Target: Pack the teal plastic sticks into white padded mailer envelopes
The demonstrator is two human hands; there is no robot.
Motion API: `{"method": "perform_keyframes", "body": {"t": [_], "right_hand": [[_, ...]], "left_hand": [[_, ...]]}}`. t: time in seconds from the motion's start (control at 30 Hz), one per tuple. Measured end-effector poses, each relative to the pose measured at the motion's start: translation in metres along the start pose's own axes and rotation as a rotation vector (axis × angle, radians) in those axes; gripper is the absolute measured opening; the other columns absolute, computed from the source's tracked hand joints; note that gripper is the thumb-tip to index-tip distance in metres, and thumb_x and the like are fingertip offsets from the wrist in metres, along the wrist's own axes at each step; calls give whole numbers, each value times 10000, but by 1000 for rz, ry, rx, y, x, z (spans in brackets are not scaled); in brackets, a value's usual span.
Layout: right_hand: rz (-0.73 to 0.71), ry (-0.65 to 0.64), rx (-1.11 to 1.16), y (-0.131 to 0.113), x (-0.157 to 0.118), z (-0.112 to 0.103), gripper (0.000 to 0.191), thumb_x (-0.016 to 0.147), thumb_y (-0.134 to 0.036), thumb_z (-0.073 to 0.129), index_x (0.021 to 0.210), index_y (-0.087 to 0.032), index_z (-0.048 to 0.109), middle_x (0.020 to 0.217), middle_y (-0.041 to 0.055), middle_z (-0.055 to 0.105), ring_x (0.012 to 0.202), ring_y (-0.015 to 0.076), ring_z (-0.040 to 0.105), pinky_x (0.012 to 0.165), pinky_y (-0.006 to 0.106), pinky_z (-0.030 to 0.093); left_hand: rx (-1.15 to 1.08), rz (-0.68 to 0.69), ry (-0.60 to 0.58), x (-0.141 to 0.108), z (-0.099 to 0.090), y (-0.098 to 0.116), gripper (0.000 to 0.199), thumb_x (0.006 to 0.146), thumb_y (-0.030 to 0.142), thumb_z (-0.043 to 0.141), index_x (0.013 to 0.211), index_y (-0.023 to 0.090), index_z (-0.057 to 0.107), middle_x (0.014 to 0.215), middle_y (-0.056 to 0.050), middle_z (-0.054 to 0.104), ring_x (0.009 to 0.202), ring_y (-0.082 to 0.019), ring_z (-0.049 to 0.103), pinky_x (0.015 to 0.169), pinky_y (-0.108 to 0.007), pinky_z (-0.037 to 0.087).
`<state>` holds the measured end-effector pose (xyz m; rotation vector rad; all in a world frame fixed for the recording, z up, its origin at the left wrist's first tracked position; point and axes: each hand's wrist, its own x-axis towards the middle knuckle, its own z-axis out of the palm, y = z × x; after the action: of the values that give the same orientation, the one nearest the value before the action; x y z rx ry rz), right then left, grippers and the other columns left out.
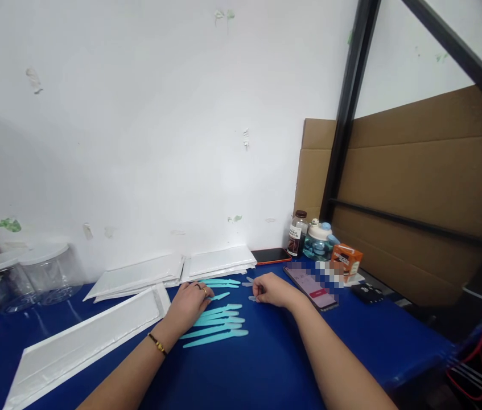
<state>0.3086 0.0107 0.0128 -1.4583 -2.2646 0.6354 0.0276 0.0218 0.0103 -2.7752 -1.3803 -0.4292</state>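
Several turquoise razor-like sticks (217, 340) lie in a rough column on the blue table (232, 384), the lower ones with pale covers on their right ends. My left hand (189, 304), with a ring and a bracelet, rests over the left ends of the upper sticks, its fingers bent; what its fingertips hold, if anything, is hidden. One short turquoise stick (220, 296) shows no cover, just right of that hand. My right hand (272, 289) is closed in a pinch beside small translucent covers (247, 282); its fingertips are too small to make out what they grip.
White padded packets (87, 339) lie at the left and along the wall. Clear tubs (50, 273) stand at far left. Two phones (312, 286), a dark bottle (297, 234), a blue jug (318, 242), an orange box (345, 262) and a black item (367, 292) are right.
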Motion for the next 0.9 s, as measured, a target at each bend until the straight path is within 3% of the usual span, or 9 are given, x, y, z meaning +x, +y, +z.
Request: {"method": "perform_keyframes", "body": {"t": [0.13, 0.2, 0.33, 0.43, 0.73, 0.83, 0.9], "right_hand": [[-57, 33, 26, -7, 7, 12, 82, 690, -95, 606, 730, -163, 628, 674, -18, 620, 594, 97, 545, 508, 163, 349], [-85, 59, 23, -11, 10, 17, 103, 693, -77, 587, 732, -165, 625, 679, -19, 620, 595, 93, 543, 516, 162, 351], [-128, 156, -16, -17, 15, 22, 98, 700, -79, 594, 727, -165, 634, 707, -7, 624, 617, 97, 543, 546, 167, 361], [-142, 183, -20, -20, 18, 25, 108, 704, -81, 597, 742, -168, 647, 716, -2, 624, 624, 100, 542, 555, 168, 367], [-163, 97, 53, -32, 24, 38, 105, 683, -99, 623, 739, -171, 676, 674, -7, 646, 601, 106, 567, 542, 168, 381], [-172, 94, 60, -30, 22, 31, 96, 711, -143, 617, 759, -177, 693, 689, 0, 664, 621, 118, 583, 557, 180, 390], [-148, 190, 38, -23, 19, 19, 135, 741, -143, 583, 797, -183, 700, 750, 14, 674, 677, 130, 594, 606, 194, 406]], "left_hand": [[-75, -111, -79, 2, -2, 1, 112, 798, 218, 502, 827, 232, 609, 808, 13, 640, 783, -151, 568, 695, -257, 371], [-103, -92, -88, 3, -1, 1, 111, 799, 217, 495, 821, 227, 604, 791, 12, 637, 758, -146, 570, 661, -239, 372], [-136, 41, -22, 3, 1, 1, 219, 874, 238, 391, 829, 215, 604, 849, -11, 643, 815, -150, 572, 720, -237, 387], [-173, 60, -16, 3, 1, 2, 246, 887, 255, 373, 828, 208, 608, 856, -18, 642, 826, -152, 569, 742, -237, 397], [-305, 18, -54, 6, 4, 11, 242, 869, 259, 392, 805, 206, 620, 844, -12, 643, 813, -147, 565, 732, -235, 409], [-321, 22, -63, 6, 5, 11, 266, 879, 285, 380, 854, 212, 635, 878, -22, 642, 837, -151, 562, 766, -248, 416], [-257, 26, 1, 6, 7, 9, 303, 894, 311, 355, 953, 222, 638, 961, -41, 626, 914, -169, 538, 828, -278, 406]]}}
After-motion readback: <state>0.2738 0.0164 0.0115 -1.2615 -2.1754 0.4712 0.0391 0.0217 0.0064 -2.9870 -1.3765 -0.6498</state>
